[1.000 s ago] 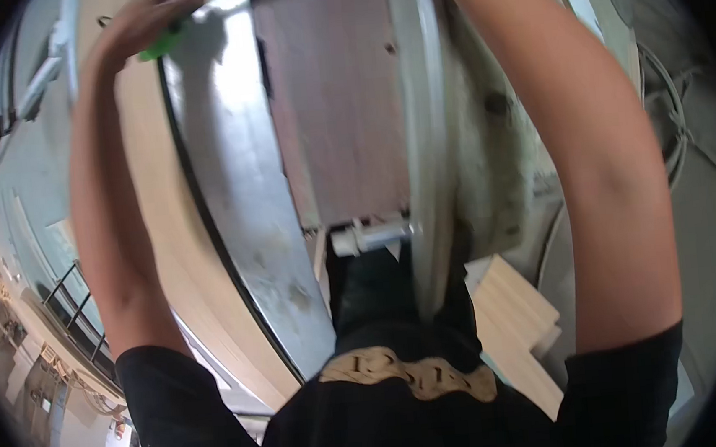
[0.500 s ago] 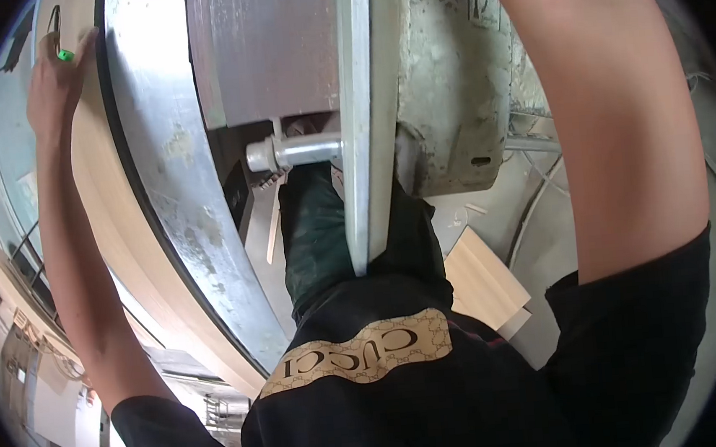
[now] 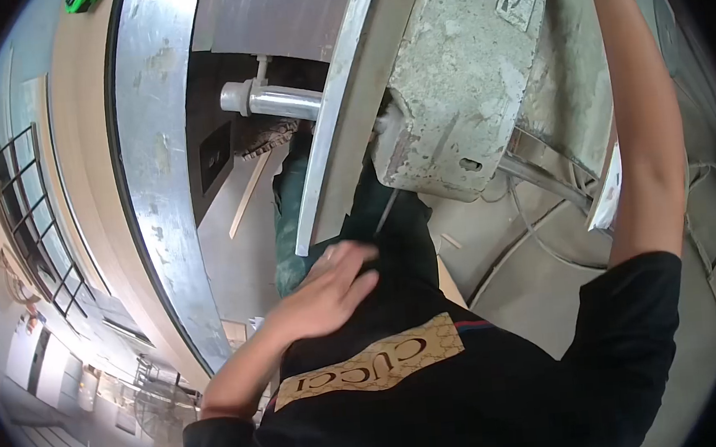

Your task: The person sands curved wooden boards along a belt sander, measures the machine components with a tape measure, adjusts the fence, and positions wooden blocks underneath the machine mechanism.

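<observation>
My left hand (image 3: 326, 297) is in front of my waist, close to the black shirt (image 3: 473, 399). Its fingers are a little blurred, stretched out with the thumb apart, and nothing shows in them. Just beyond the fingers is the lower end of a long pale metal-edged bar (image 3: 339, 111). My right forearm (image 3: 639, 109) reaches up past the top edge, so the right hand is out of the picture. A bright green object (image 3: 81, 1), partly cut off, lies on the wood-coloured board (image 3: 85, 119) at the upper left.
A worn metal strip (image 3: 157, 155) runs beside the board. A scuffed grey machine housing (image 3: 464, 81) and a round metal shaft (image 3: 281, 102) are ahead of me. Cables (image 3: 535, 235) and a thin wood strip (image 3: 248, 197) lie on the floor.
My left hand has left the board and the green object and come down to my waist. The view has turned, and my right hand remains out of sight.
</observation>
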Available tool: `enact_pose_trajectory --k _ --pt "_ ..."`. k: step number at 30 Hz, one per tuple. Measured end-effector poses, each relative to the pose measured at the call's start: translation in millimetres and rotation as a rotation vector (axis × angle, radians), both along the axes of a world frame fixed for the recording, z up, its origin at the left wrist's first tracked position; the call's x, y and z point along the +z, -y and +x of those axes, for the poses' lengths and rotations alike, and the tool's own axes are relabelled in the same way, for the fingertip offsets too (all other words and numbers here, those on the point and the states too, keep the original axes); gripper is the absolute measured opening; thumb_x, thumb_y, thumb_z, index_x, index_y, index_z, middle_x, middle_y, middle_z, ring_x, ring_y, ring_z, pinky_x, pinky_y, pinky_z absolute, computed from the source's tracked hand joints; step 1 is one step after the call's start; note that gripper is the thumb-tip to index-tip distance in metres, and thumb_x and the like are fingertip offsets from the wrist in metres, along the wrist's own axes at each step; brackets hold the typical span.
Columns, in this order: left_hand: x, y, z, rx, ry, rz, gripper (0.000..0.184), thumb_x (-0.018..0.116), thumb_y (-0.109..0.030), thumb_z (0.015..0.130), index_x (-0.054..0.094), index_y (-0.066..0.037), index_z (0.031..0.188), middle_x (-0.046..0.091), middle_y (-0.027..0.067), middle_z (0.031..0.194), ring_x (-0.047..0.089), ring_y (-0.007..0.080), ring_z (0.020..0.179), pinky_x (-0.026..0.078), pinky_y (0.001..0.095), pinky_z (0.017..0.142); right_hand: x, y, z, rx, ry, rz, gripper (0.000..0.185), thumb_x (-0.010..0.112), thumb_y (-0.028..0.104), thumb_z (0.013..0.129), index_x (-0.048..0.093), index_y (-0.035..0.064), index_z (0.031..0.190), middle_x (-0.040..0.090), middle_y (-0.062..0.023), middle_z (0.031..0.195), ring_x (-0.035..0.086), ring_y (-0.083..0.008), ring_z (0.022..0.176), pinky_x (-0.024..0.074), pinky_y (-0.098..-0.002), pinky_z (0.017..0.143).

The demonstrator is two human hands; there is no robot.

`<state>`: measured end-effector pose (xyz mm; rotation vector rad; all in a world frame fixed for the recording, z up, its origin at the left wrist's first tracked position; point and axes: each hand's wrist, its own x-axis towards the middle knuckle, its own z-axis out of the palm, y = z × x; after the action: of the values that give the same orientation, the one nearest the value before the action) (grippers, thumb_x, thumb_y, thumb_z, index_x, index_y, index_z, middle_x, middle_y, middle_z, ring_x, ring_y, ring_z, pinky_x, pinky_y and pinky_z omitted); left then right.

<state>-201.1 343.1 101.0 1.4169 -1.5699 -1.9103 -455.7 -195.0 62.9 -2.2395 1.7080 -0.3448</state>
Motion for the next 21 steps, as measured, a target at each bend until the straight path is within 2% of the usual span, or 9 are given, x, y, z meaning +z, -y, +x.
enact_pose_trajectory --k 3,5,6,8,9,11,15,18,21 --pt "-62 -14 -56 0.227 0.263 0.105 0.060 0.060 -0.032 0.102 0.039 0.005 0.144 0.055 0.0272 0.129 0.052 0.0460 0.126 0.044 0.0505 0.104 17 -27 8 0.017 0.073 0.132 0.072 0.056 0.058 0.099 0.057 0.0003 0.142 0.059 -0.0169 0.142 0.053 -0.0301 0.131 0.0407 -0.0423 0.108" --pt "-104 -11 -85 0.352 0.367 -0.074 0.072 0.071 -0.033 0.097 0.035 0.003 0.148 0.060 0.0215 0.129 0.061 0.0363 0.120 0.049 0.0443 0.099 19 -24 11 0.025 0.107 0.191 0.073 0.060 0.057 0.097 0.058 -0.0012 0.140 0.061 -0.0168 0.138 0.055 -0.0280 0.127 0.0420 -0.0424 0.106" --pt "-111 3 -88 0.355 0.366 -0.075 0.072 0.071 -0.033 0.097 0.035 0.003 0.148 0.060 0.0215 0.129 0.061 0.0363 0.120 0.049 0.0443 0.099 15 -18 11 -0.020 0.122 0.233 0.073 0.062 0.057 0.095 0.059 -0.0007 0.139 0.061 -0.0174 0.137 0.055 -0.0287 0.126 0.0428 -0.0436 0.104" --pt "-120 29 -92 0.422 -0.154 0.407 0.078 0.079 -0.030 0.091 0.037 0.000 0.149 0.063 0.0129 0.129 0.064 0.0214 0.112 0.052 0.0351 0.091 15 -14 14 -0.060 0.133 0.269 0.073 0.065 0.057 0.093 0.060 -0.0002 0.138 0.062 -0.0179 0.136 0.056 -0.0294 0.125 0.0437 -0.0447 0.103" --pt "-121 28 -100 0.421 -0.158 0.410 0.078 0.079 -0.030 0.091 0.037 0.000 0.149 0.063 0.0129 0.129 0.064 0.0214 0.112 0.052 0.0351 0.091 16 -19 17 -0.088 0.154 0.284 0.074 0.068 0.057 0.092 0.061 0.0001 0.137 0.062 -0.0181 0.135 0.056 -0.0298 0.124 0.0438 -0.0446 0.102" --pt "-128 31 -113 0.710 -0.538 0.306 0.072 0.083 -0.027 0.088 0.047 -0.001 0.145 0.065 0.0069 0.125 0.060 0.0119 0.107 0.051 0.0287 0.085 22 -23 23 -0.118 0.177 0.283 0.074 0.070 0.057 0.090 0.062 0.0003 0.136 0.062 -0.0182 0.135 0.057 -0.0302 0.124 0.0439 -0.0445 0.102" --pt "-128 25 -114 0.658 -0.345 0.340 0.059 0.080 -0.030 0.092 0.056 0.001 0.137 0.067 0.0064 0.121 0.061 0.0120 0.107 0.050 0.0292 0.085 31 -27 21 -0.114 0.236 0.281 0.075 0.072 0.058 0.088 0.063 0.0004 0.135 0.062 -0.0182 0.135 0.057 -0.0305 0.123 0.0436 -0.0444 0.102" --pt "-118 32 -117 0.711 -0.379 0.482 0.056 0.077 -0.034 0.094 0.060 0.002 0.133 0.068 0.0060 0.117 0.060 0.0127 0.105 0.049 0.0296 0.088 37 -30 22 -0.134 0.294 0.261 0.073 0.073 0.057 0.087 0.065 0.0007 0.133 0.064 -0.0173 0.133 0.058 -0.0294 0.122 0.0440 -0.0432 0.101" --pt "-123 32 -119 0.785 -0.394 0.283 0.058 0.075 -0.037 0.095 0.058 0.003 0.135 0.068 0.0069 0.119 0.059 0.0142 0.106 0.047 0.0303 0.093 47 -31 20 -0.127 0.302 0.191 0.070 0.075 0.056 0.087 0.068 0.0010 0.129 0.067 -0.0165 0.128 0.059 -0.0282 0.122 0.0447 -0.0412 0.100"
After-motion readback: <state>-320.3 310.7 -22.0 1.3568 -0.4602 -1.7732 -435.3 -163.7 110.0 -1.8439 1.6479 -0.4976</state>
